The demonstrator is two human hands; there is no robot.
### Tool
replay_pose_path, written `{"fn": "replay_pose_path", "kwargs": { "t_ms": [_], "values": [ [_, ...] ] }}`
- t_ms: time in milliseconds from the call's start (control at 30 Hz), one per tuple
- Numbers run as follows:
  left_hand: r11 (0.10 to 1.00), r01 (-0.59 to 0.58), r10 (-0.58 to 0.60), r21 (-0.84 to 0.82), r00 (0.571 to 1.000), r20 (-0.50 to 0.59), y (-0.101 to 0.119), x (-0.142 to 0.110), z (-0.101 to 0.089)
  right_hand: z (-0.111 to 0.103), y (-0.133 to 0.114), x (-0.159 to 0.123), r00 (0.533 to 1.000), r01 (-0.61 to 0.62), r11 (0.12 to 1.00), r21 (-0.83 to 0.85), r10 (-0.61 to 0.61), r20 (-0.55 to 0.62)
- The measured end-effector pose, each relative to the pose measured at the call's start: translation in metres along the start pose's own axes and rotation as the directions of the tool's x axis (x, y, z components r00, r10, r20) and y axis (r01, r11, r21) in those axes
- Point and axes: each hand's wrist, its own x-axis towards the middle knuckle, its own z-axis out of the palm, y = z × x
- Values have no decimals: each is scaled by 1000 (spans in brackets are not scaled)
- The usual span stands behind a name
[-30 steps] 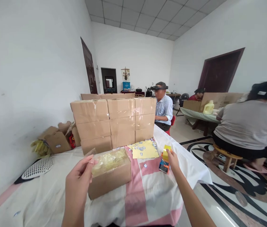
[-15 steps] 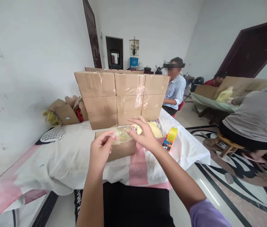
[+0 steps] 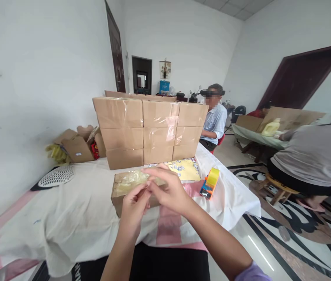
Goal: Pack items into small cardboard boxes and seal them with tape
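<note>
My left hand (image 3: 134, 207) and my right hand (image 3: 167, 187) meet in front of an open cardboard box (image 3: 126, 187) filled with clear plastic packets. The fingertips of both hands are pinched together over the box's near edge; what they pinch is too small to make out. A tape dispenser (image 3: 210, 182) with a yellow roll lies on the cloth to the right of my right hand. A yellow sheet with small stickers (image 3: 185, 170) lies behind the box.
A stack of sealed cardboard boxes (image 3: 149, 130) stands at the back of the cloth-covered table (image 3: 74, 210). Opened boxes (image 3: 77, 146) and a white perforated disc (image 3: 56, 176) lie at the left. A person (image 3: 214, 119) sits behind; another (image 3: 312, 156) sits on a stool at the right.
My right hand left the tape dispenser on the table and came over to the open box. Both hands drew together, fingertips now touching. The camera tilted down, then up slightly.
</note>
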Motion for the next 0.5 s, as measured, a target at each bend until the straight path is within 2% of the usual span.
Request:
{"fn": "replay_pose_path", "kwargs": {
  "t_ms": [67,133,167,233,267,333,400,433,500],
  "values": [
    [998,34,-38,52,997,64,-3,1,-4,-9,-11,-6,986,161,987,-1,-161,-31],
    [987,100,-115,128,987,110,-7,3,-12,-24,-27,-11,950,297,952,67,-287,-124],
    [979,120,-137,162,986,94,-10,4,-16,-33,-35,-11,927,344,934,93,-322,-194],
    [972,103,-107,212,994,7,-14,4,-26,-49,-48,-7,893,370,925,88,-328,-308],
    [970,77,-70,229,997,-41,-16,4,-30,-55,-51,-1,892,350,933,79,-307,-332],
    [967,31,-2,251,993,-115,-15,3,-37,-60,-45,13,933,254,959,128,-208,-293],
    [973,-11,55,232,982,-183,-12,2,-39,-52,-22,28,988,111,966,235,-81,-135],
    [977,-37,82,212,975,-206,-11,3,-38,-45,-5,34,999,34,960,276,-26,-33],
    [979,-95,128,181,975,-180,-11,5,-34,-26,36,41,985,-136,952,275,102,137]
  ]
}}
